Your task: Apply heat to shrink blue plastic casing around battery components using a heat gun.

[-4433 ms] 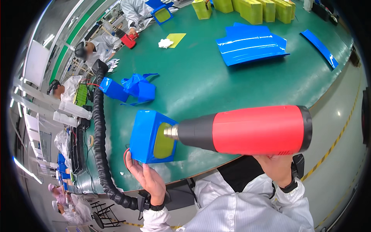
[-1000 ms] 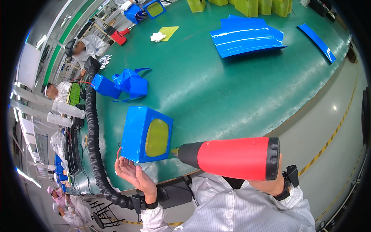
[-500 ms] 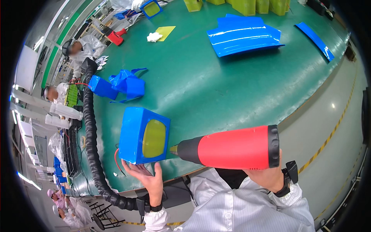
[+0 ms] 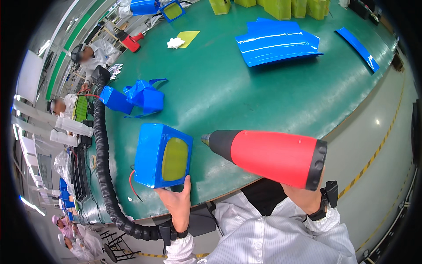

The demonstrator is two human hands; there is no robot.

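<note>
on the green bench [image 4: 263, 97], a blue plastic-wrapped boxy pack [image 4: 148, 154]
right grip [image 4: 304, 199] clamped on a red-and-black heat gun [image 4: 272, 155]; left grip [image 4: 176, 206] touches the pack, fingers hidden, clamping unclear

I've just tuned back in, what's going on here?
The person's right hand holds a red and black heat gun, its nozzle to the right of a blue box, not touching it. The left hand touches the box's near lower edge. The box stands on a green table; blue sheets lie farther back.
</note>
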